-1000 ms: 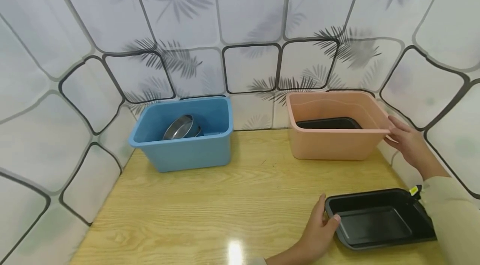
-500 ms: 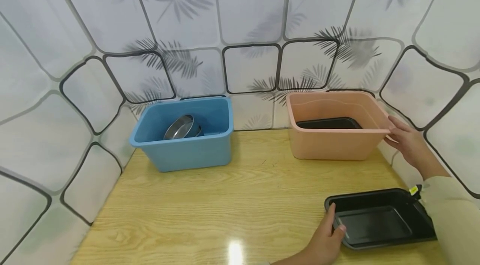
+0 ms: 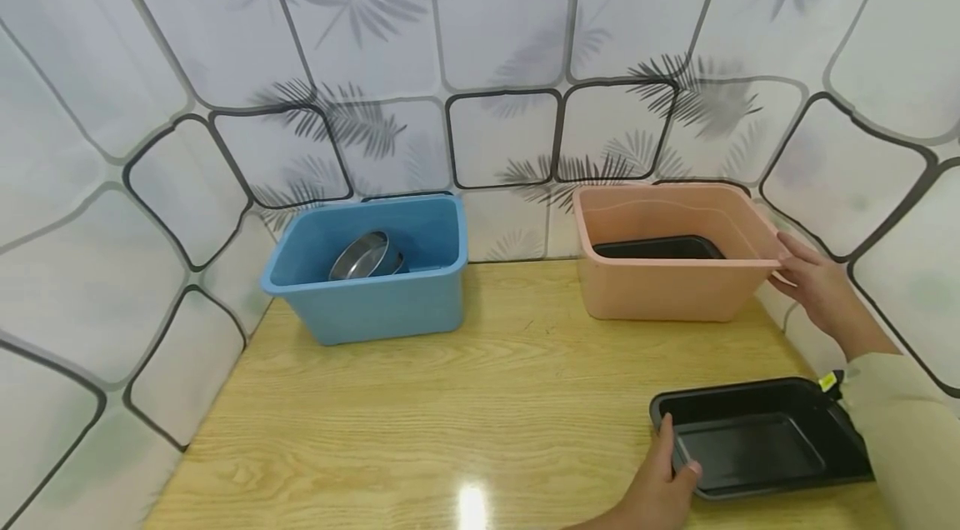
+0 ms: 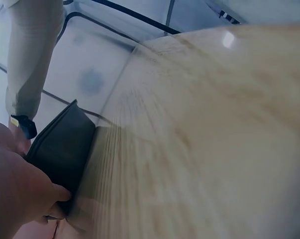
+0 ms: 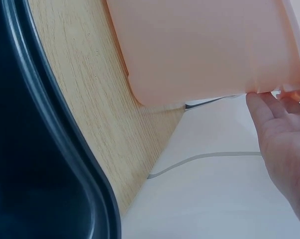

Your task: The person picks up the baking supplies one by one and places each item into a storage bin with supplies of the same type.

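Note:
A black rectangular baking pan (image 3: pixel 750 442) lies on the table at the lower right of the head view. My left hand (image 3: pixel 656 484) grips its left end, thumb over the rim; the left wrist view shows fingers of the left hand (image 4: pixel 28 189) against the pan's outer wall (image 4: pixel 65 144). Farther back stands a pink plastic bin (image 3: pixel 663 292) with another dark pan (image 3: pixel 660 247) inside. My right hand (image 3: pixel 813 284) holds the bin's right rim. In the right wrist view, fingers of the right hand (image 5: pixel 284 129) reach under the rim of the bin (image 5: pixel 204 50).
A blue bin (image 3: pixel 382 309) with round metal tins (image 3: pixel 362 255) inside stands at the back left. Patterned sheeting (image 3: pixel 510 22) encloses the wooden table (image 3: pixel 450 397) behind and at both sides. My right sleeve (image 3: pixel 896 430) covers the near pan's right end.
My left hand has shifted a little right and toward me along the pan's left end. The pan, both bins and my right hand have stayed where they were.

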Available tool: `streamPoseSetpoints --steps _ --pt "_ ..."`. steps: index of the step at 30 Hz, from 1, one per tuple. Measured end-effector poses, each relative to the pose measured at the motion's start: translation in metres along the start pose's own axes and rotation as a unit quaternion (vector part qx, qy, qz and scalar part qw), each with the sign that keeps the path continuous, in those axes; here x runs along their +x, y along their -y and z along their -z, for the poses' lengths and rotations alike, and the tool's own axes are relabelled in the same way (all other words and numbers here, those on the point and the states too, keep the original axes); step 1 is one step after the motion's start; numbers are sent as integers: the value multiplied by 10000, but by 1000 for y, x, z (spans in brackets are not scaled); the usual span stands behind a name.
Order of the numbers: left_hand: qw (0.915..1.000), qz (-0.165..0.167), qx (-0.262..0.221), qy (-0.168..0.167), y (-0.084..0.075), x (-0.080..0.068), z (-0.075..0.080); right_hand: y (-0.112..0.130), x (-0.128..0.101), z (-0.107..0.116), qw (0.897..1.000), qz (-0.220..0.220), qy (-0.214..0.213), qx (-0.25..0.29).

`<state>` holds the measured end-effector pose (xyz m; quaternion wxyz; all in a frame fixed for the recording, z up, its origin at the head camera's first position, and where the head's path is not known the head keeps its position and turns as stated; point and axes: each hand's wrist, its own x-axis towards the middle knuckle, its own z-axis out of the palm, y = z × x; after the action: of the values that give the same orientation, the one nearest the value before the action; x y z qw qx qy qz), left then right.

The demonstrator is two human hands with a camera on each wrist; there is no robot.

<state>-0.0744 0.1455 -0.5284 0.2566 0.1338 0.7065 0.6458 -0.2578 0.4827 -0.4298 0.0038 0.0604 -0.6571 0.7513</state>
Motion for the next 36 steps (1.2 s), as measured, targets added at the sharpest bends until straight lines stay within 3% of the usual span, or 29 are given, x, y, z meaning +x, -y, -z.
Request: streamPoseSetpoints --steps 7,14,22,27,36 --pt "9998 166 16 -106 4 4 2 -1 0 -1 9997 49 70 235" --pt "9993 -245 173 -217 -1 6 9 -1 0 -2 9998 84 115 168" --pt "9967 -176 -673 -430 -11 6 16 -1 -2 -1 9999 121 113 -49" --pt "9964 -189 -619 -552 -13 9 23 -1 -2 -1 9998 105 112 -97" --pt "9946 -398 -856 -431 -26 9 45 0 1 2 9997 51 173 137"
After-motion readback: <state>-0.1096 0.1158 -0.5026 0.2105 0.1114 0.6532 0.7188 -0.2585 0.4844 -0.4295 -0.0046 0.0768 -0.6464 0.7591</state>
